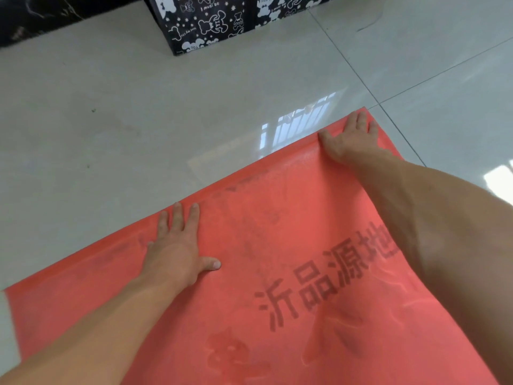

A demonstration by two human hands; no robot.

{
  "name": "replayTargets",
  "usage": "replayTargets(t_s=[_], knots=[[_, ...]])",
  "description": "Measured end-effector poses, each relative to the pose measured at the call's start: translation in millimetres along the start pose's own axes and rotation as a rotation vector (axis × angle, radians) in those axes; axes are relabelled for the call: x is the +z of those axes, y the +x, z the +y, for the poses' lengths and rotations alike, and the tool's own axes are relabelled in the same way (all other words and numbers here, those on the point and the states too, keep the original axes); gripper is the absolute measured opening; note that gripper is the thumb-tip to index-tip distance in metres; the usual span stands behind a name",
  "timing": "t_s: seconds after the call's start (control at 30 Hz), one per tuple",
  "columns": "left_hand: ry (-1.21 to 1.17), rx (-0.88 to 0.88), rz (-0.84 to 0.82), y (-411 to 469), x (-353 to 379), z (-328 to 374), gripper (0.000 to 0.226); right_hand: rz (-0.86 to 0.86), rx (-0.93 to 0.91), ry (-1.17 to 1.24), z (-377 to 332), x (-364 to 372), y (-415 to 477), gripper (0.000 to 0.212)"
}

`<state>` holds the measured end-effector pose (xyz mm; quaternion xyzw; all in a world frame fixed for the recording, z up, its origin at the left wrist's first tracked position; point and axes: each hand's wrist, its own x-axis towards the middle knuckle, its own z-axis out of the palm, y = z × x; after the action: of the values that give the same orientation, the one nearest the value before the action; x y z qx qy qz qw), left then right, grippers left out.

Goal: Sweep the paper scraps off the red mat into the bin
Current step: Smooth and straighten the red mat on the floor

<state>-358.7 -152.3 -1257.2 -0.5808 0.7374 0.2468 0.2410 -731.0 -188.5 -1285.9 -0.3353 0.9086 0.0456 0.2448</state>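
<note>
Both palms flat on red mat (277, 273) — bear-print box (205, 23) beyond.

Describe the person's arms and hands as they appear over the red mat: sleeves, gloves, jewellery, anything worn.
Both forearms are bare as far as the picture shows, with no sleeve in view. The left hand and the right hand wear no gloves. No watch, bracelet or ring shows on either wrist or on the visible fingers. No markings are visible.

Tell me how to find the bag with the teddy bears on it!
Look past the big red mat across the pale tiled floor to the top of the picture. The bag stands there, black with white cartoon bears and stars; the dark slab beside it has no such print.
</note>
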Motion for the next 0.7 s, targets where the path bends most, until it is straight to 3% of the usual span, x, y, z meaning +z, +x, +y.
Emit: replayTargets(t_s=[0.1, 0.33, 0.7], knots=[[-0.011, -0.001, -0.008, 1.1, -0.1, 1.5, 0.13, 0.015, 0.0, 0.025, -0.1, -2.1, 8.0, 0.106], [-0.019, -0.002, -0.02, -2.7, -5.3, 3.8, 0.129, 0.014, -0.059, 0.049, 28.5, -20.5, -4.9, 0.079], [-0.009, 0.02, 0.003, -0.9, -2.4, 1.5, 0.129, 0.171, 0.015, 0.09, 107.2, 19.1, -86.3, 0.087]])
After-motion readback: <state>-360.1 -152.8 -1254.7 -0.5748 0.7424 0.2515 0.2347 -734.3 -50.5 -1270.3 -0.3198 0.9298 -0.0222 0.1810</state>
